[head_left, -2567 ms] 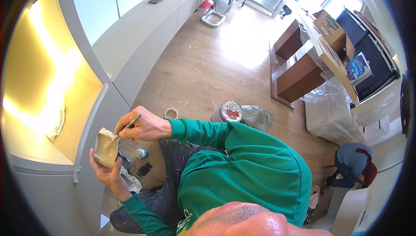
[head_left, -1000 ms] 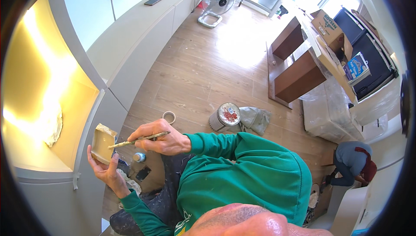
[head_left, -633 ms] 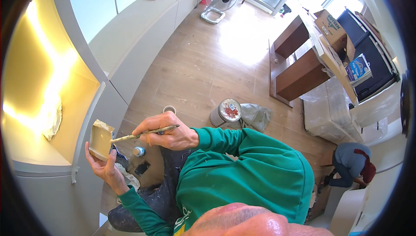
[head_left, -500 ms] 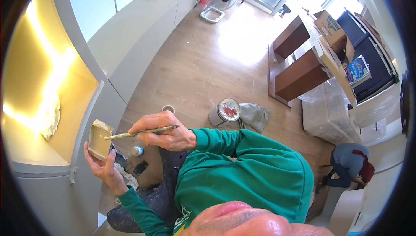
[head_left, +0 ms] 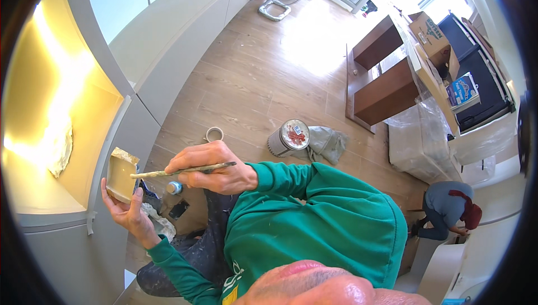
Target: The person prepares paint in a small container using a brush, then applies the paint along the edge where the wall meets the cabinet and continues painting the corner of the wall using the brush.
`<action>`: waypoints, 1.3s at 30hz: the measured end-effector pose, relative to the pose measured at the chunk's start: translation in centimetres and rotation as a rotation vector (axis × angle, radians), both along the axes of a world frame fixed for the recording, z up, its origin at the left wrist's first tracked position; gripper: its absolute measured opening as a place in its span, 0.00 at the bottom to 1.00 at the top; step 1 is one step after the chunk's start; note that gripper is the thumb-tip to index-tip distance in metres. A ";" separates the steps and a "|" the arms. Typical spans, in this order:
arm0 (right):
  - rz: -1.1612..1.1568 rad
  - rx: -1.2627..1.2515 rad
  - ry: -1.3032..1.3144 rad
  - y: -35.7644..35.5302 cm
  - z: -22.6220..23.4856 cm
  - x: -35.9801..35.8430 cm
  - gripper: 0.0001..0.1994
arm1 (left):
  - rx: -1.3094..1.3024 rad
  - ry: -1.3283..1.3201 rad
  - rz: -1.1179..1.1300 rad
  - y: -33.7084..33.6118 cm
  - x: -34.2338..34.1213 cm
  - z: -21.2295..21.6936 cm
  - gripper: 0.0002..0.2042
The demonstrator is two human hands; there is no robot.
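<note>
Harsh yellow glare in the lit niche (head_left: pixel 50 109), sunlit floor (head_left: pixel 314 36) beyond, fisheye-bent, dark-rimmed edges.

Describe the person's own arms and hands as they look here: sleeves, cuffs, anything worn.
Both arms wear long green sweatshirt sleeves with ribbed cuffs at the wrists. The left hand and right hand are bare: no gloves, rings or watch show. The left sleeve is narrower in view; the right sleeve bunches in folds.

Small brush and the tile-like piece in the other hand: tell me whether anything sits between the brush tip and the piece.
Nothing visible does. The right hand holds the small brush level, its tip at the edge of the tile-like piece, which the left hand holds from below. Only open air shows around the tip.
</note>
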State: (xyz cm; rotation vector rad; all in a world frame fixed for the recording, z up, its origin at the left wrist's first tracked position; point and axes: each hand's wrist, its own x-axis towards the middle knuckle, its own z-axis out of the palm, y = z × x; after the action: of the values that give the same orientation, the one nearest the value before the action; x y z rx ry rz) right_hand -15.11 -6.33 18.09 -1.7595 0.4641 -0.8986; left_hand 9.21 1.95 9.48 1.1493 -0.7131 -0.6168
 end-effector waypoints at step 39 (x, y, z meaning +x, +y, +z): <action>0.036 -0.080 -0.089 0.4 -1.6 2.9 0.10 | 0.012 -0.040 -0.035 0.5 1.1 2.5 0.40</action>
State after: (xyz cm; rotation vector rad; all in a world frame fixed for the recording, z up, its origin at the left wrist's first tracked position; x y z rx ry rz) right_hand -12.16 -5.95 16.49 -1.7864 0.3420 -0.9776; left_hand 10.26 2.47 11.96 1.1649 -0.7653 -0.6297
